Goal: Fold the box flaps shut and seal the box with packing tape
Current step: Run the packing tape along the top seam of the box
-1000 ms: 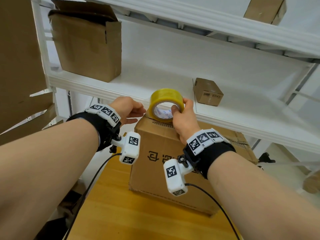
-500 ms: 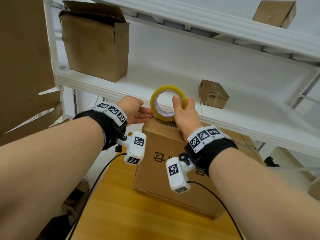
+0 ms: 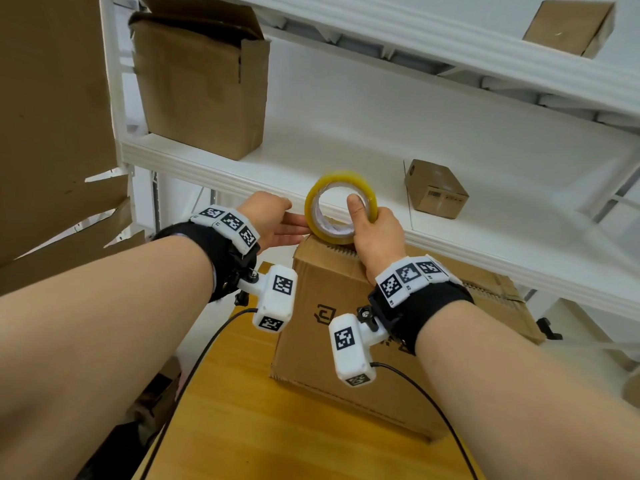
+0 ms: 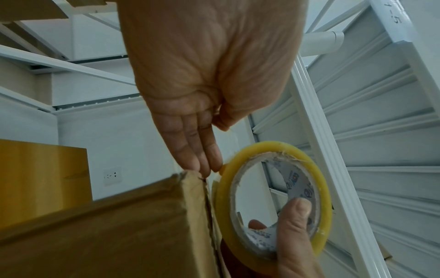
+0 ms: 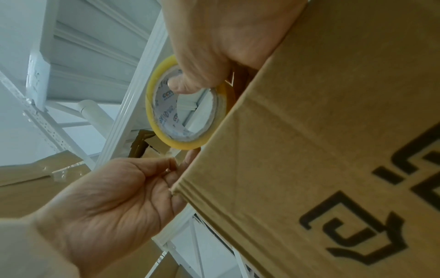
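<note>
A brown cardboard box (image 3: 322,282) (image 4: 107,235) (image 5: 321,150) stands on the wooden table (image 3: 277,427), its top flaps folded down. A yellow roll of packing tape (image 3: 341,207) (image 4: 273,197) (image 5: 185,105) stands on edge at the box's top left corner. My right hand (image 3: 372,226) grips the roll, with the thumb through its core. My left hand (image 3: 277,223) (image 5: 114,197) reaches to that corner with straight fingers touching the box edge. Its thumb lies against the forefinger and seems to pinch the clear free end of the tape (image 5: 169,153).
A white shelf rack (image 3: 346,157) rises right behind the box, carrying a large open carton (image 3: 201,88) and a small box (image 3: 436,188). Flattened cardboard (image 3: 45,116) leans at the left. More flat cartons (image 3: 502,299) lie behind the box at right.
My left hand has stretched its fingers from a loose curl over to the roll and the box corner. The right hand has turned the roll a little while keeping it on the box top.
</note>
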A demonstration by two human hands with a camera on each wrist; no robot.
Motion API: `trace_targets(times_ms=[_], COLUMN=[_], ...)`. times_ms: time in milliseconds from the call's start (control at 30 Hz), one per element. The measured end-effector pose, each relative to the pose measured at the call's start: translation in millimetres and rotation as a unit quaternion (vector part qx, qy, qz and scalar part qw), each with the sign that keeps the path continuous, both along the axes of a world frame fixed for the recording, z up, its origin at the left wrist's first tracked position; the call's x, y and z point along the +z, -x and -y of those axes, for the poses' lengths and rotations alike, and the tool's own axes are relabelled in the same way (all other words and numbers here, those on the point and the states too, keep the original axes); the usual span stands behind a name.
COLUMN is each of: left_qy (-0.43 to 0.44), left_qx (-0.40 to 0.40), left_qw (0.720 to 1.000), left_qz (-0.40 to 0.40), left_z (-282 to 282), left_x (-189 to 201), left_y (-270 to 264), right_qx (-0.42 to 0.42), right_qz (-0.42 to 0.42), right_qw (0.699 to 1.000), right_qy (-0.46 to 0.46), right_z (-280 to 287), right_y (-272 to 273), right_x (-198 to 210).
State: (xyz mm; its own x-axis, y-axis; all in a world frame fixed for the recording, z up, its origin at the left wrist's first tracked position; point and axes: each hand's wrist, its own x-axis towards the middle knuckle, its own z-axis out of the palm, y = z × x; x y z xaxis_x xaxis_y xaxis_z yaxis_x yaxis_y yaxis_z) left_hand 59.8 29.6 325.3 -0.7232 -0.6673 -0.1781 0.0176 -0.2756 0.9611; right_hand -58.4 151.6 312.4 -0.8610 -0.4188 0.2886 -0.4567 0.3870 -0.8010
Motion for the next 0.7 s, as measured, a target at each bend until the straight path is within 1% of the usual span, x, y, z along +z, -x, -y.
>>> trace_targets(times_ms=[100, 300, 433, 600, 700], left_qy=[0.03, 0.04, 0.057, 0.037, 0.057], left_qx=[0.012, 0.0, -0.017, -0.032, -0.056], left_qw=[0.999, 0.998, 0.998, 0.999, 0.997], left_qz=[-0.004, -0.039, -0.026, -0.01, 0.005], left_z=[-2, -1, -6, -14, -16], left_x=[2, 8, 11, 11, 12], left_y=[4, 7, 6, 8, 11], right_qx=[-0.002, 0.004, -0.014, -0.027, -0.03], right_qz=[0.009, 0.019, 0.012, 0.007, 0.001], right_qw=[1.0, 0.999, 0.999, 0.999, 0.999], right_qy=[0.008, 0.033, 0.043, 0.045, 0.039], right_z=[-1, -3, -2, 1, 1], right_y=[-1, -2, -1, 4, 6], right_x=[1, 4, 4, 1, 0])
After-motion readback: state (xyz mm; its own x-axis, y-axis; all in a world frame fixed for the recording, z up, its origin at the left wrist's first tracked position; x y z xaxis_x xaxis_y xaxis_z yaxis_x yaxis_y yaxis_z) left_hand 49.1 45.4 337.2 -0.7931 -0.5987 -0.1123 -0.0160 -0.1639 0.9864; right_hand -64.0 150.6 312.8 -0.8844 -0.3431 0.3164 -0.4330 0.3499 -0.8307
